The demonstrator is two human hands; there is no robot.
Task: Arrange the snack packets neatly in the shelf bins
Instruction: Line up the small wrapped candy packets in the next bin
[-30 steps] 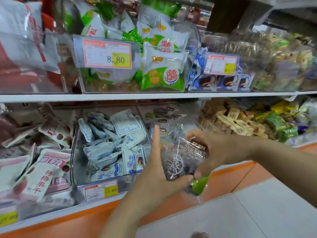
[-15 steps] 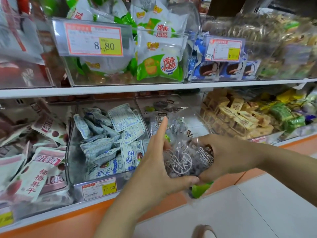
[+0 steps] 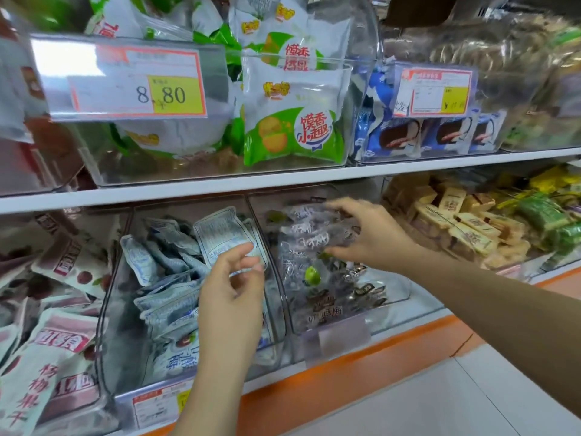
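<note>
My right hand (image 3: 369,236) reaches into a clear bin (image 3: 394,289) on the lower shelf and pinches a transparent packet of dark plums (image 3: 309,242) between fingers above and thumb below. The packet sits on top of several similar dark packets (image 3: 330,305) lying in that bin. My left hand (image 3: 232,287) hovers in front of the neighbouring bin of pale blue packets (image 3: 163,269), its fingers loosely curled and holding nothing.
A bin of red-and-white packets (image 3: 63,269) stands at the far left, and tan and green packets (image 3: 456,221) lie at the right. Above the white shelf board (image 3: 220,187) are green-and-white bags (image 3: 292,121), blue packets (image 3: 402,136) and a price tag (image 3: 125,86).
Both hands held the plum packet in front of the shelf; now my right hand alone has carried it up into the clear bin. My left hand has let go and drawn back left.
</note>
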